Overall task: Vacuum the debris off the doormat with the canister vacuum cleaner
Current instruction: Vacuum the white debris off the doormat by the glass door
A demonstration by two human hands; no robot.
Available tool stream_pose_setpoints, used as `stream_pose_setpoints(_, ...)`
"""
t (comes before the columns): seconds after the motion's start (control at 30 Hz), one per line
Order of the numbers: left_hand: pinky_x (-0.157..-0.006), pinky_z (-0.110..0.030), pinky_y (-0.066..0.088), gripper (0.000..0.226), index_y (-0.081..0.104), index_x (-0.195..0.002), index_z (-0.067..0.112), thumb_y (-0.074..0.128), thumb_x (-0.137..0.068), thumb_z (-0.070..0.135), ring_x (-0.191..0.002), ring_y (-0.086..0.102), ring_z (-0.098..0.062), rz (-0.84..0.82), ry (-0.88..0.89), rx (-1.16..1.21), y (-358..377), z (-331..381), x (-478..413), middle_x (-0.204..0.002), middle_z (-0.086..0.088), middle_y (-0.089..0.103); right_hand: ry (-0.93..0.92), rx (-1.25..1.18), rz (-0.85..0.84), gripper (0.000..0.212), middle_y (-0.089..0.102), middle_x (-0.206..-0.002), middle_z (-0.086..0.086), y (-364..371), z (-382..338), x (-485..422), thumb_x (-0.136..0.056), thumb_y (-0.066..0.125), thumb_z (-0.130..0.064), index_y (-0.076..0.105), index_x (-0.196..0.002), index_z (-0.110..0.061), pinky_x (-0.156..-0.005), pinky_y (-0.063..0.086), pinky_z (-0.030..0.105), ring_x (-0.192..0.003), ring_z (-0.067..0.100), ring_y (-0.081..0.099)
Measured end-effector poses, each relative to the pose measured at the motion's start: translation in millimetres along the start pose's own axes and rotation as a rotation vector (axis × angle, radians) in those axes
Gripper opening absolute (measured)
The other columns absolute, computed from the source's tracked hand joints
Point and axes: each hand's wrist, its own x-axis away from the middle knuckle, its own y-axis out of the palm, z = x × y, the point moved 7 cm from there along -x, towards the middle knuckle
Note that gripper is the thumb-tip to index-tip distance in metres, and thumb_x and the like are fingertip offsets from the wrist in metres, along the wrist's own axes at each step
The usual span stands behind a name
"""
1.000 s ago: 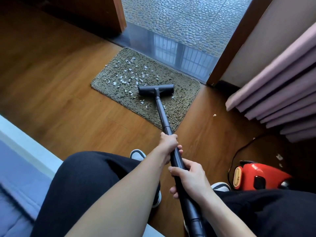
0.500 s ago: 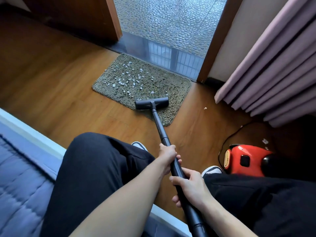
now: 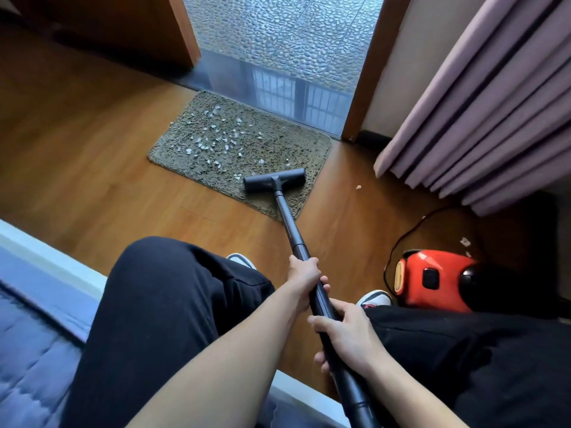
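Note:
A shaggy olive doormat lies on the wooden floor before the doorway, with several white scraps of debris scattered over its left half. The black floor nozzle sits on the mat's near right part. Its black wand runs back to me. My left hand grips the wand higher up, and my right hand grips it lower, near the hose. The red canister vacuum stands on the floor at the right.
I sit on a bed edge with my knees in black trousers on either side of the wand. Pink curtains hang at the right. A black cord loops by the canister. Stray scraps lie on the floor. The doorway opens onto pebbled tiles.
The nozzle was pulled from the middle of the mat back to its near edge, then moved a little to the right. Scraps near the mat's near right part are fewer.

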Motion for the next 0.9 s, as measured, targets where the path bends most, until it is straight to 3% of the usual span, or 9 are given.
stream_pose_setpoints(0.33,-0.041,-0.022,0.045,0.011,0.04,-0.108,0.014,0.045,-0.099,0.013,-0.047,0.047,-0.014,0.007,0.01,0.014,-4,39,-32,-0.074,-0.007,0.045,0.015,-0.078,-0.002,0.008,0.063,-0.071,0.011,9,-29,-34,-0.092,0.065,-0.011,0.065,-0.1,-0.011,-0.043,0.05,0.029,-0.047,0.028,0.064)
stream_pose_setpoints(0.5,-0.042,-0.024,0.046,0.013,0.04,-0.111,0.014,0.043,-0.098,0.012,-0.049,0.048,-0.014,0.009,0.0,-0.007,0,30,-24,-0.078,-0.008,0.046,0.03,-0.084,-0.031,0.008,0.063,-0.079,0.014,6,-26,-23,-0.095,0.065,-0.015,0.064,-0.103,-0.012,-0.044,0.054,0.033,-0.047,0.028,0.064)
stream_pose_setpoints(0.67,-0.042,-0.024,0.046,0.024,0.038,-0.123,0.014,0.043,-0.1,0.017,-0.048,0.049,-0.012,0.002,-0.033,-0.013,5,2,-4,-0.082,-0.009,0.047,0.048,-0.025,-0.021,0.012,0.064,-0.061,0.016,-4,-7,4,-0.094,0.065,-0.015,0.064,-0.105,-0.018,-0.042,0.05,0.03,-0.045,0.03,0.063)
stream_pose_setpoints(0.9,-0.043,-0.023,0.046,0.032,0.036,-0.132,0.017,0.043,-0.1,0.019,-0.049,0.049,-0.011,0.003,-0.047,-0.014,4,-22,15,-0.081,-0.008,0.049,0.027,0.004,-0.013,0.013,0.062,-0.055,0.009,-5,10,26,-0.093,0.064,-0.016,0.064,-0.105,-0.019,-0.045,0.052,0.031,-0.048,0.031,0.067)
